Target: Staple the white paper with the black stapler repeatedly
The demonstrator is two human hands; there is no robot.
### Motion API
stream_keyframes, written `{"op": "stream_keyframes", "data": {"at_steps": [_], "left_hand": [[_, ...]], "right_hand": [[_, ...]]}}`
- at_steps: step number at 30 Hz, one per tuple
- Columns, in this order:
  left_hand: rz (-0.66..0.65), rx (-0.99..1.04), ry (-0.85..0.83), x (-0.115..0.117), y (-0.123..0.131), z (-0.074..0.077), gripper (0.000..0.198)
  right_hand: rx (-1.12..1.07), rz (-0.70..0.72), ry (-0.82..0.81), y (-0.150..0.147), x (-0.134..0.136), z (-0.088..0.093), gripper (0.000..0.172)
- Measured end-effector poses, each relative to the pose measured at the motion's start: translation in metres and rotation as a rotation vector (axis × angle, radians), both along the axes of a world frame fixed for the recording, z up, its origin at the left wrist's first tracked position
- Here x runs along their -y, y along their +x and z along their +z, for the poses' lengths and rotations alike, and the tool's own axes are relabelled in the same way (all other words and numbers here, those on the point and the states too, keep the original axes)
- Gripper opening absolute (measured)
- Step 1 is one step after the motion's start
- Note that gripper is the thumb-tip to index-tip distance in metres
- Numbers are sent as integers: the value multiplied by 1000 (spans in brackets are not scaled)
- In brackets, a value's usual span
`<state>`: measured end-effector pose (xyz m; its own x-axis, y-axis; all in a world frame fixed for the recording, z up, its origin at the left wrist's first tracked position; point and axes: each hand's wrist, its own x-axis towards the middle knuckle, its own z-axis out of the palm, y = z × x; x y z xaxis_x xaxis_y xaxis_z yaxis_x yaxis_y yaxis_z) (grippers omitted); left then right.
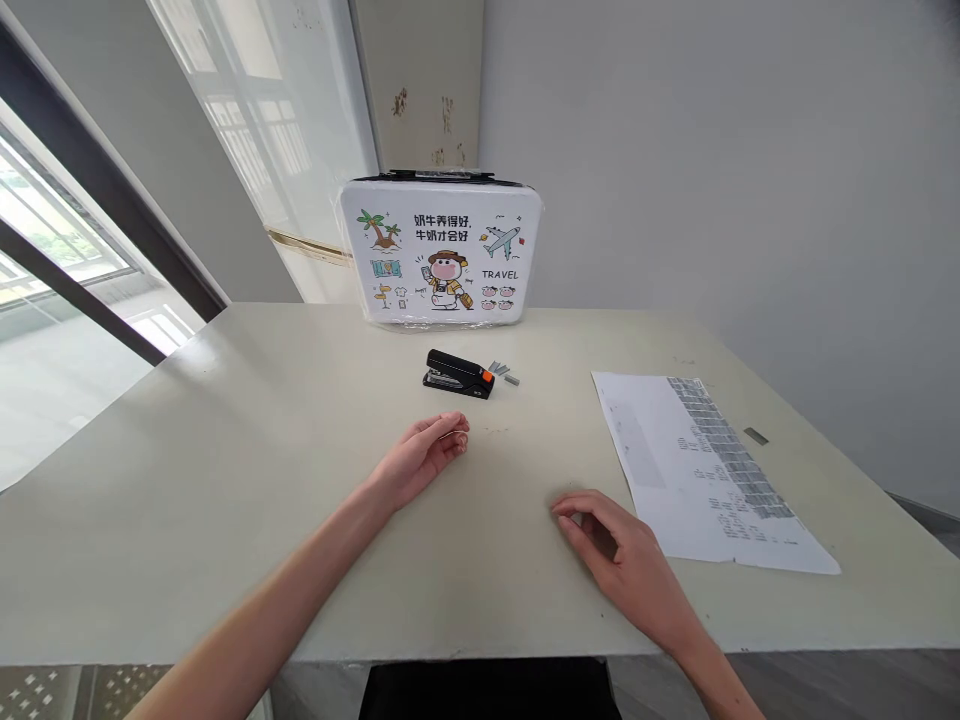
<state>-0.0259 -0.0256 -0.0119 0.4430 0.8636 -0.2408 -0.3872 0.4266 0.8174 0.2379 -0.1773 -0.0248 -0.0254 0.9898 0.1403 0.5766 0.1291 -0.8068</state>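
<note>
Stapler point(459, 374): black, orange piece at right end, silvery metal showing inside; upright on base, mouth facing left, gap visible between upper arm and base; set slantwise on pale table point(247, 440), near its far side. Staple strips point(511, 380): small, silvery, loose, just beside stapler's orange end. Paper sheet point(637, 450): white, flat, slanted, well right of stapler; printed lines, grey gridded band along right edge.
</note>
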Motion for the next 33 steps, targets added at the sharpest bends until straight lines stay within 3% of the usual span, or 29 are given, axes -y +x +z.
{"op": "stream_keyframes", "data": {"at_steps": [12,24,28,33], "left_hand": [[30,36,-80,-2,1,0,12],[32,55,-107,-2,1,0,11],[25,54,-105,-2,0,0,12],[11,50,-96,-2,-1,-2,14]], "right_hand": [[-20,18,-29,3,-1,-7,22],[-11,31,-28,5,2,0,20],[94,-51,-39,45,-3,9,25],[457,-246,7,133,-27,12,40]]}}
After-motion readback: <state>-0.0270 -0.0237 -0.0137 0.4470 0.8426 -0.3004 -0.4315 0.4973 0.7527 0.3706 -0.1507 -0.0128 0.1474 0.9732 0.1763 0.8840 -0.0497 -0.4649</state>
